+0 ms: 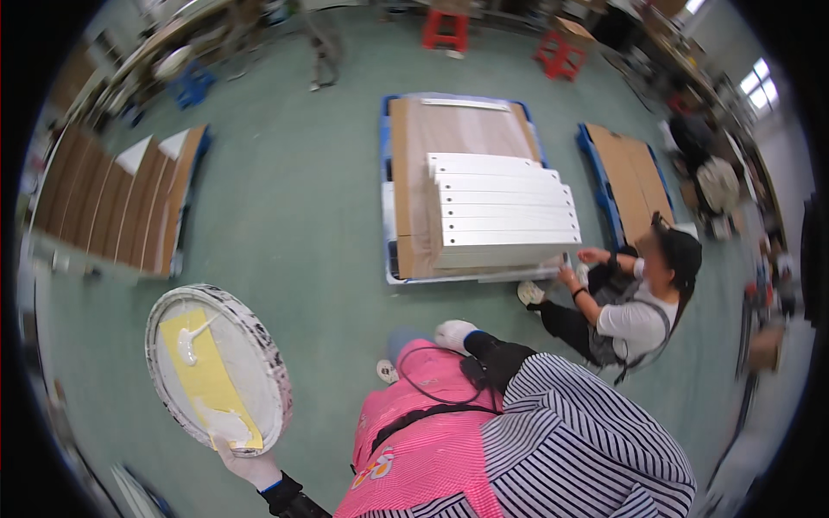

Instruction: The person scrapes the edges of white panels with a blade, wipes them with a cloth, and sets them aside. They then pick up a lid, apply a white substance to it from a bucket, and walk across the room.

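Observation:
My left hand (252, 467), in a white glove, grips the lower rim of a round white lid (268, 380) with dark smears round its edge. On the lid lies a yellow sheet (210, 373), with a glossy white paste (187, 347) on its upper part and more near my thumb. The lid is tilted, its smeared face toward me. My right hand (455, 334), also white-gloved, is in front of my pink apron (423, 449), beyond its black cuff. Its fingers are too blurred to make out.
Ahead, a blue pallet (387, 164) bears a stack of white panels (509, 203). A co-worker (635, 302) crouches at its right corner. Brown boards (108, 203) lie on a pallet at left, cardboard (629, 177) on one at right. Red stools (445, 30) stand farther back.

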Action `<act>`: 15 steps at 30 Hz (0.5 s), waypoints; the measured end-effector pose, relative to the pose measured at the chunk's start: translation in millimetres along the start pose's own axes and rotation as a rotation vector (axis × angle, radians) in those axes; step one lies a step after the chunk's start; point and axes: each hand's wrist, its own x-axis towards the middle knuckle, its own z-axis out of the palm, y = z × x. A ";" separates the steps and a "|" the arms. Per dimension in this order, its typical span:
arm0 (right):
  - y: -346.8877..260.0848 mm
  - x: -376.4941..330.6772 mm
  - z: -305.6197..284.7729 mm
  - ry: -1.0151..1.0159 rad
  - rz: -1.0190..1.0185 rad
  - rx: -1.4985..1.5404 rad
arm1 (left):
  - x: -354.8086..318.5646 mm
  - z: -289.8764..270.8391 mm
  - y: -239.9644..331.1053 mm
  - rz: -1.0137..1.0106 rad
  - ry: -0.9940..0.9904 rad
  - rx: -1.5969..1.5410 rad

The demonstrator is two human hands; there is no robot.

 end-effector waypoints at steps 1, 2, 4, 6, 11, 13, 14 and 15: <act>-26.1 13.7 -3.6 0.083 0.008 0.120 | 40.7 18.0 6.3 -0.044 -0.041 0.028; -16.0 27.6 -14.7 0.149 0.003 0.204 | 74.1 40.9 -18.4 -0.050 -0.058 0.048; -47.0 72.4 -15.2 0.254 0.078 0.299 | 155.6 74.9 -17.0 -0.034 -0.095 0.093; -49.0 117.9 -16.5 0.217 0.143 0.393 | 230.2 102.2 -18.7 -0.190 -0.207 -0.017; -10.2 230.5 -55.6 -0.270 0.409 0.173 | 330.3 199.8 -46.8 -0.227 -0.274 -0.050; 26.1 283.5 -66.1 -0.157 0.130 -0.172 | 367.6 245.6 -32.8 -0.208 -0.251 -0.037; 5.0 320.2 -92.7 -0.162 0.093 -0.193 | 387.0 255.6 -24.7 -0.180 -0.218 0.003; -21.5 346.3 -126.1 -0.073 0.130 -0.107 | 407.9 260.3 -17.1 -0.185 -0.212 -0.031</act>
